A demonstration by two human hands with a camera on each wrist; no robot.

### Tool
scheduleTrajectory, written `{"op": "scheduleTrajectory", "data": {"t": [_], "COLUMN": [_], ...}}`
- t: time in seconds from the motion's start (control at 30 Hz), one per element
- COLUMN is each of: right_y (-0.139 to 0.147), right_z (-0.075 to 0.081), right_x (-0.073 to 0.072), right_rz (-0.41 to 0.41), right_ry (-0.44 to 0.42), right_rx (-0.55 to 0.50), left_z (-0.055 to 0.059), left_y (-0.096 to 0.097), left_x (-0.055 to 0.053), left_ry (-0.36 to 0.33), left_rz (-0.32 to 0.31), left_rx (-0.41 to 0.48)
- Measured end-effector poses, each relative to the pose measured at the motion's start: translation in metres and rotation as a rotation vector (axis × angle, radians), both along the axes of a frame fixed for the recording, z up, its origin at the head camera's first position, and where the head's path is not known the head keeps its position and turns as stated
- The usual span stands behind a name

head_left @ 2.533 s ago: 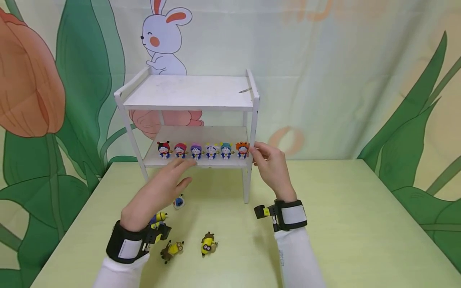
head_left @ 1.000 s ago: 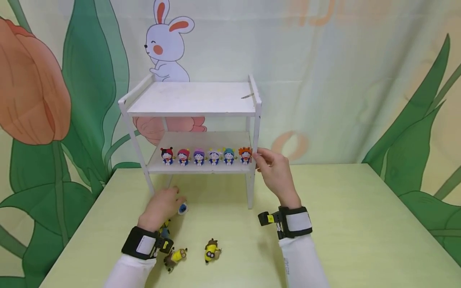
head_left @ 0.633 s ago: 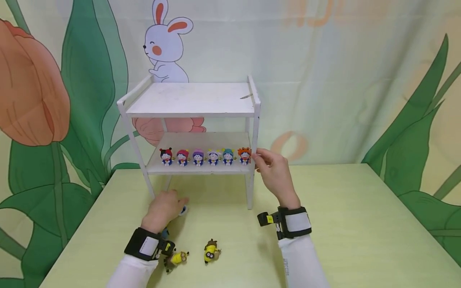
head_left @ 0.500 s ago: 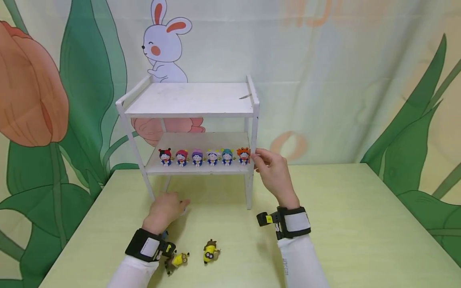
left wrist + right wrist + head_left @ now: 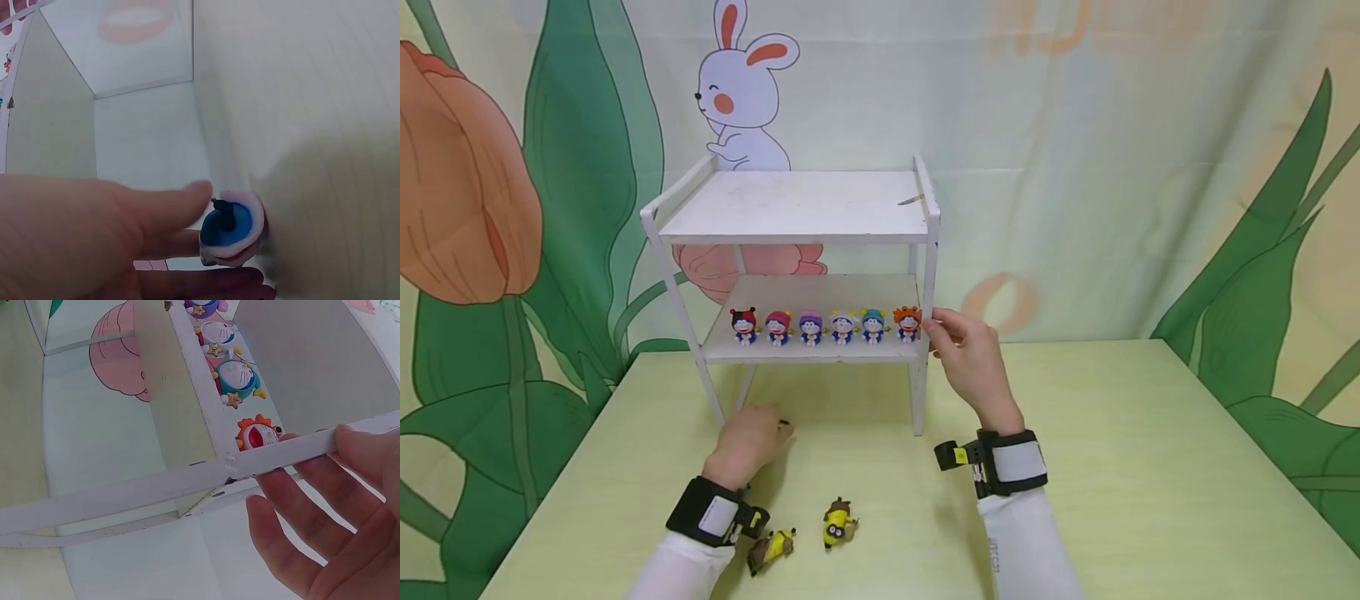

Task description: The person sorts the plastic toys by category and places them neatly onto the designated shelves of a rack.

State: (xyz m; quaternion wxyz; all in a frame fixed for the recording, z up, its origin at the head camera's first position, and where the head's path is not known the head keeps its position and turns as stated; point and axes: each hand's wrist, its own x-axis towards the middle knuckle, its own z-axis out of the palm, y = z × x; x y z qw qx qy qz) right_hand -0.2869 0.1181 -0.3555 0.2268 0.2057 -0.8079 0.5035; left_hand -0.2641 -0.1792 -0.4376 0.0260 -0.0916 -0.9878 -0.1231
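Note:
Under the white two-tier shelf (image 5: 805, 204), near its front left leg, my left hand (image 5: 747, 443) pinches a small blue-and-white figurine (image 5: 250, 225) with a black tip. Thumb and fingers lie about it in the left wrist view; the fingers partly hide it in the head view. My right hand (image 5: 972, 362) holds the shelf's right front post (image 5: 306, 449), thumb on one side, fingers behind. On the middle tier stands a row of several cartoon figurines in coloured hats; the end one, with an orange crab hat (image 5: 907, 325), is beside that post.
Two yellow-and-brown minion figurines lie on the pale green table (image 5: 1112, 467): one (image 5: 838, 525) in front of the shelf, the other (image 5: 772, 550) by my left wrist. Something blue shows partly under the left wrist. A printed curtain (image 5: 1112, 208) hangs behind.
My left hand has come down from the middle tier's front edge to the table and closed its fingers about the blue-and-white figurine. My right hand stays on the post.

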Motion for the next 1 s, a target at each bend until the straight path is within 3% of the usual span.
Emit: {"op": "scheduleTrajectory", "data": {"t": [0.23, 0.5, 0.8, 1.0], "right_y": [0.000, 0.000, 0.000, -0.001], "right_z": [0.002, 0.000, 0.001, 0.000], "right_x": [0.001, 0.001, 0.002, 0.002], "right_rz": [0.003, -0.009, -0.001, -0.005], "right_ry": [-0.003, -0.007, -0.010, -0.016], "right_rx": [-0.005, 0.000, -0.002, 0.001], "left_z": [0.000, 0.002, 0.021, 0.035], "left_y": [0.000, 0.001, 0.001, 0.002], "left_x": [0.000, 0.000, 0.008, 0.014], "left_ry": [0.094, 0.031, 0.013, 0.027], "left_rz": [-0.042, -0.038, -0.093, -0.138], "left_rx": [-0.004, 0.033, 0.163, 0.186]}}
